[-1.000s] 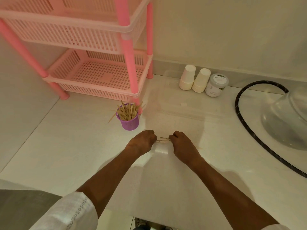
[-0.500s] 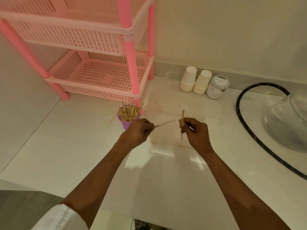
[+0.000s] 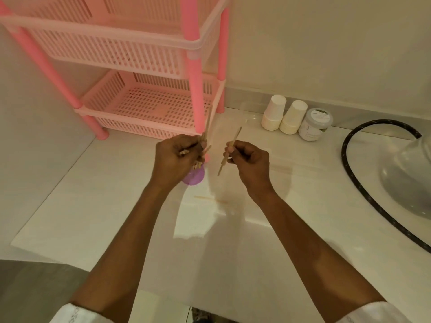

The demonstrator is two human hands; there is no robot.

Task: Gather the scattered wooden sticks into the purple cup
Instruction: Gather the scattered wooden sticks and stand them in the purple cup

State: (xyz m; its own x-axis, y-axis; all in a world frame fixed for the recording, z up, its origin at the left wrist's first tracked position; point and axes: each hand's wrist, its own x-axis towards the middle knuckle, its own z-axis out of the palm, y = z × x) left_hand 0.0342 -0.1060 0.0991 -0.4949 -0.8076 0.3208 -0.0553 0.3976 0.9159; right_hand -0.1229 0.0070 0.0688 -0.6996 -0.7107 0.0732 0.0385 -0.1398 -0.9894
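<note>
The purple cup (image 3: 194,177) stands on the white counter, mostly hidden behind my left hand (image 3: 177,159). My left hand holds a wooden stick (image 3: 207,129) upright right above the cup, among the sticks standing in it. My right hand (image 3: 250,160) pinches another wooden stick (image 3: 229,151), tilted, a little to the right of the cup. One more stick (image 3: 210,198) lies flat on the counter below my hands, and a faint one (image 3: 281,168) lies to the right of my right hand.
A pink plastic rack (image 3: 149,108) stands behind the cup. Two stacks of paper cups (image 3: 274,113) and a white jar (image 3: 314,124) sit against the wall. A black hose (image 3: 349,173) and a glass bowl (image 3: 410,178) fill the right side.
Both hands rose from the counter, each with a stick. My left hand moved over the purple cup and turned its stick upright; my right hand followed toward the cup.
</note>
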